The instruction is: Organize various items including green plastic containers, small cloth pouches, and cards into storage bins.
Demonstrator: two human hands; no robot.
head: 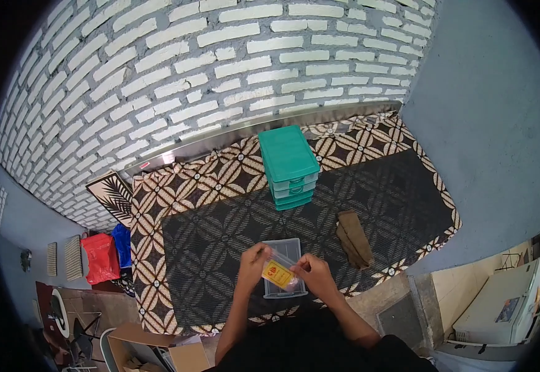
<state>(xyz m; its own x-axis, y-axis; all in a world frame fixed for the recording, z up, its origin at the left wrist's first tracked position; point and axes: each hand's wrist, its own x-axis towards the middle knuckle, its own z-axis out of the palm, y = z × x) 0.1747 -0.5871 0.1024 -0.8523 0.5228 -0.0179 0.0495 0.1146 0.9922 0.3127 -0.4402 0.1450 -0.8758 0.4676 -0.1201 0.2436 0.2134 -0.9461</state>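
Observation:
My left hand [252,264] pinches the upper left end of a clear plastic packet with a yellow label [279,274]. The fingers of my right hand [314,274] hold the packet's right side. Something pinkish shows at its lower end, too small to name. Under the packet lies a clear plastic drawer [284,294] on the dark cover of the table. Behind it stands a small green plastic drawer unit [289,153], with translucent drawer fronts in its upper part. To the right of my hands lies a folded brown cloth [354,239].
A patterned tablecloth [149,260] covers the table, which meets a white brick wall [251,44]. On the left are a red bag [99,258] and a framed leaf picture [111,196]. An open cardboard box [191,355] stands below the near left edge; a white chest freezer [497,297] is at right.

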